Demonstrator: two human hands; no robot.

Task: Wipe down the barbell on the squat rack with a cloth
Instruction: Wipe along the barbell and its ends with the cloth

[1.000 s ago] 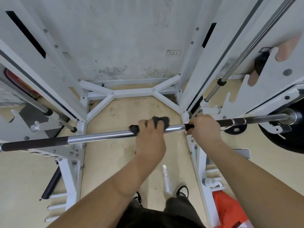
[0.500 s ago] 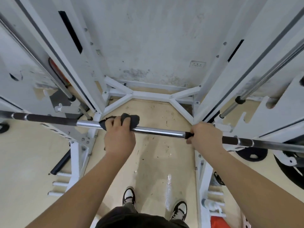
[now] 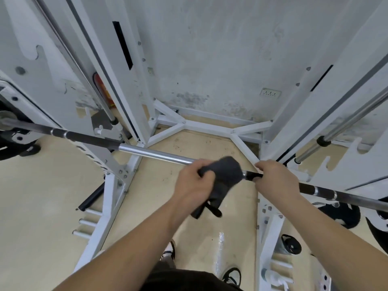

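Observation:
The barbell [image 3: 155,153] runs across the white squat rack [image 3: 130,85], its middle chrome and its knurled sections dark on both sides. My left hand [image 3: 194,183] is closed around a dark grey cloth [image 3: 224,175] that wraps the bar near its centre, with a loose flap hanging below. Just to the right, my right hand [image 3: 275,178] grips the bare bar where the dark knurling starts. A short stretch of bar shows between the cloth and my right hand.
White uprights [image 3: 327,114] and floor braces [image 3: 210,124] frame the space ahead, against a stained wall. Black weight plates [image 3: 340,213] lie on the floor at right, and a plate [image 3: 12,143] sits on the bar's left end. Chrome guide rods [image 3: 344,127] slant alongside. My shoes [image 3: 232,274] stand below.
My left hand slid the cloth rightward along the bar, from the left chrome section to close beside my right hand. The cloth now hangs looser. The view shifted right.

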